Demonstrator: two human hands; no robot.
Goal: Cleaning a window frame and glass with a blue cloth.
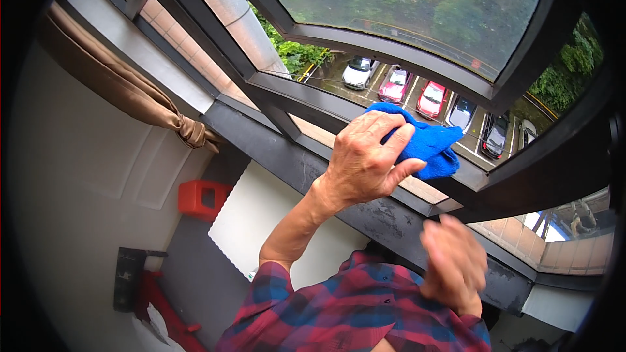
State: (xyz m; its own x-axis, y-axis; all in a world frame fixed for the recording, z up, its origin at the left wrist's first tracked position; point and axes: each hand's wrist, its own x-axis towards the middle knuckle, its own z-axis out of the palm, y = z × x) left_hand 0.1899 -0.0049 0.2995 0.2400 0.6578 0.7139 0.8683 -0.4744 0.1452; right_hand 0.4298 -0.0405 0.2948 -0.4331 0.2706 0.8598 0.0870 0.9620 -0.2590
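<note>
My left hand (pixel 366 156) is closed on a bright blue cloth (pixel 427 146), which bunches out past the fingers and thumb. The cloth lies against the lower bar of a dark metal window frame (pixel 313 99). Lower and to the right, my right hand (pixel 454 259) is raised near my body, over the dark window ledge (pixel 385 221). Motion smears its fingers, so their pose is unclear, and no object shows in it. Above the cloth, a window sash (pixel 424 58) with a glass pane (pixel 417 0) is tilted outward.
A tied brown curtain (pixel 124 72) hangs at the left. Below the ledge stand a white board or tabletop (pixel 254 215) and an orange-red plastic item (pixel 203 199). Outside, far below, several parked cars (pixel 430 99) line up beside trees (pixel 293 52).
</note>
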